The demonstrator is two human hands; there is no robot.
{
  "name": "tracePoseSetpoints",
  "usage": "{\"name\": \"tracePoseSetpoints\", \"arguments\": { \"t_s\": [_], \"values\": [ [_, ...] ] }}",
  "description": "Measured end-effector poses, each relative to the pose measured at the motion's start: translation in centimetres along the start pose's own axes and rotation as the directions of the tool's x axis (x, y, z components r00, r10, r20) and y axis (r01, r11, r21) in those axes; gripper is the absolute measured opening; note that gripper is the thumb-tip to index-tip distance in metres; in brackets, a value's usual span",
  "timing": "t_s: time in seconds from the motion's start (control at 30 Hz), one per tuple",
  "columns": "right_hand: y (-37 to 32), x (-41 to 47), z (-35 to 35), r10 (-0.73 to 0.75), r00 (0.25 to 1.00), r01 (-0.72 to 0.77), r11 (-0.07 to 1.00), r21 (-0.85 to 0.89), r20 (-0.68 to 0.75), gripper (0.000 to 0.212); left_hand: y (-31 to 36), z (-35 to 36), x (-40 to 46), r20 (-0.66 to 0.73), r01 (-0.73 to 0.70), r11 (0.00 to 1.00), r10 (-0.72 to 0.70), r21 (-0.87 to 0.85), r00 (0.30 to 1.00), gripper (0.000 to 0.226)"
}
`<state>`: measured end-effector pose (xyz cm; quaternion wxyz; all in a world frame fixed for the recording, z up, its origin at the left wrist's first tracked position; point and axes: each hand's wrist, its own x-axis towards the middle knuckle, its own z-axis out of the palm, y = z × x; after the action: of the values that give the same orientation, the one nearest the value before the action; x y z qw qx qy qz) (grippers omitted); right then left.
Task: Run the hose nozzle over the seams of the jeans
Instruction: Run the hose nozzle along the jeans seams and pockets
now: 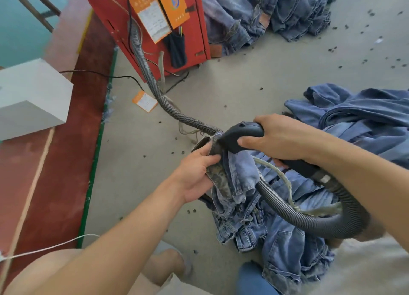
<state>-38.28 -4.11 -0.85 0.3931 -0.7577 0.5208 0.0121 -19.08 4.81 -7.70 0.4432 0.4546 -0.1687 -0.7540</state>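
Gripping the black nozzle handle (247, 132) from above, the right hand (281, 137) has its fingers curled over the top of the curved grip and its thumb (247, 142) lying along the near side. The left hand (197, 175) pinches a bunched fold of the jeans (239, 175), thumb on top and fingers curled beneath, and holds that fold up against the mouth of the nozzle.

Relation governing the next move: the nozzle mouth points away from the right hand toward the left, and meets the cloth just above the left thumb. The mouth itself is hidden by the frayed denim edge (215, 137) drawn against it, so the exact contact cannot be read. The held fold runs from the nozzle down toward the person, and its stitched edge follows the same line. The left hand is therefore the nearer one to the seam; the right hand sits behind the nozzle, further from the cloth.

Judgement: travel along the seam should come either from the left hand feeding cloth past the mouth, or from the right hand drawing the handle along the fold's long axis.

Outward from the hands, the ribbed grey hose (309, 219) leaves the rear of the handle, loops low over the rest of the jeans lying crumpled on the floor (221, 84), and a further length runs up to the red machine (141, 29). More denim lies in heaps to the right (365, 111) and behind the machine (265, 11).
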Motion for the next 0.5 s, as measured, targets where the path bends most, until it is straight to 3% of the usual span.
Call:
{"name": "tracePoseSetpoints", "arguments": {
  "t_s": [0.1, 0.2, 0.3, 0.37, 0.5],
  "values": [
    [-0.1, 0.5, -0.1, 0.046, 0.987, -0.04, 0.998, 0.043, -0.151, 0.032, -0.2, -0.2, 0.1, 0.018, 0.012, 1.0, -0.012, -0.006, 1.0, 0.048],
    [0.6, -0.1, -0.6, 0.063, 0.994, -0.046, 0.981, 0.187, -0.087, 0.029, -0.4, -0.2, 0.3, 0.045, 0.022, 0.999, -0.02, -0.041, 0.999, 0.048],
    [0.4, -0.7, -0.3, 0.025, 1.0, -0.025, 0.992, 0.122, 0.001, 0.03, -0.1, -0.4, 0.5, 0.061, 0.007, 0.994, -0.001, -0.105, 0.998, 0.052],
    [0.1, -0.2, 0.4, 0.015, 1.0, -0.013, 0.994, 0.108, -0.018, 0.031, -0.1, -0.6, 0.5, 0.076, 0.013, 0.992, -0.004, -0.125, 0.997, 0.051],
    [0.2, 1.1, 0.2, 0.1, 0.987, -0.064, 0.963, 0.264, -0.127, 0.03, -0.5, -0.8, 0.4, 0.104, 0.039, 0.994, -0.028, -0.106, 0.994, 0.046]
  ]
}}
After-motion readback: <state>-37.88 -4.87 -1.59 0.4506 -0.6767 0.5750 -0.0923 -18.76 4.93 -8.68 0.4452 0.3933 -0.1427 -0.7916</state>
